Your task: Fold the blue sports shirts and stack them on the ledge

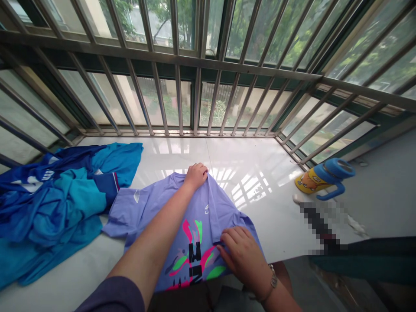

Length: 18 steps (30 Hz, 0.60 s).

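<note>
A lavender T-shirt [199, 203] with a bright pink, green and black print lies spread on the white ledge, its lower end hanging over the near edge. The side on my right is folded inward over the front. At the collar end, my left hand [196, 175] pinches the shirt by the top of this fold. Lower down, the sleeve's edge is between the curled fingers of my right hand [238, 249], which wears a bracelet [273, 277]. The other sleeve [121, 212] lies out flat. My left forearm crosses over part of the print.
Blue and turquoise clothes [65, 195] are heaped on the left of the white ledge [182, 151]. A blue and yellow bottle [320, 175] stands at the right, near a blurred-out patch [320, 225]. Metal bars [195, 99] line the windows behind.
</note>
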Tool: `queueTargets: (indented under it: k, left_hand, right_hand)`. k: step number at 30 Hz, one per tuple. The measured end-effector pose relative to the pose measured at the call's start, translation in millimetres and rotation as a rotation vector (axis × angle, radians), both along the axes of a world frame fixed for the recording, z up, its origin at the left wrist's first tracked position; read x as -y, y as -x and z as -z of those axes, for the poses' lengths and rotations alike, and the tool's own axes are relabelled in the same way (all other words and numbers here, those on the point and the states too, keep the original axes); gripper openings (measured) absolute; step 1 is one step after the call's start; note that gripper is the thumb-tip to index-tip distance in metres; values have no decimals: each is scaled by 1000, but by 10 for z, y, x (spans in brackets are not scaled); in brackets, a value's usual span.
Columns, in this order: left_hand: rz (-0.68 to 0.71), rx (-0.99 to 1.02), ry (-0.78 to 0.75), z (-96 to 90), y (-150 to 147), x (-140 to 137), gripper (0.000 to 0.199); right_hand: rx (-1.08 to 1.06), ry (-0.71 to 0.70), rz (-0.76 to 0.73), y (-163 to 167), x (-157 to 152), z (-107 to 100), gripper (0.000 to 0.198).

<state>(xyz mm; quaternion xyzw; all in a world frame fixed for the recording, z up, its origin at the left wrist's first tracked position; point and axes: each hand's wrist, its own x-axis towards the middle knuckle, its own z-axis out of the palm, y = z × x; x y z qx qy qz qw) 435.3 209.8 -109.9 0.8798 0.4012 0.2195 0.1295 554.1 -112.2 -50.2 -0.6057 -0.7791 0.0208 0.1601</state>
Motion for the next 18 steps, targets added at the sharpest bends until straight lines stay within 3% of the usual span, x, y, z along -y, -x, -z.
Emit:
queueTargets:
  k: [6,10,14,18]
  left_hand:
    - [-7,7,1,-8,-6,4,19]
    - [-9,5,5,-23,-7,7,20]
    - [-9,6,5,-33,-4,10,19]
    - [-12,5,2,-25,-4,4,18]
  right_hand:
    - [-7,-24,236,-640,-118,119,43]
    - [0,129,85,-914,-382,148,60]
    - [68,269,-7,-1014,-604,108,47]
    - [91,192,25,-1178,-563,137,33]
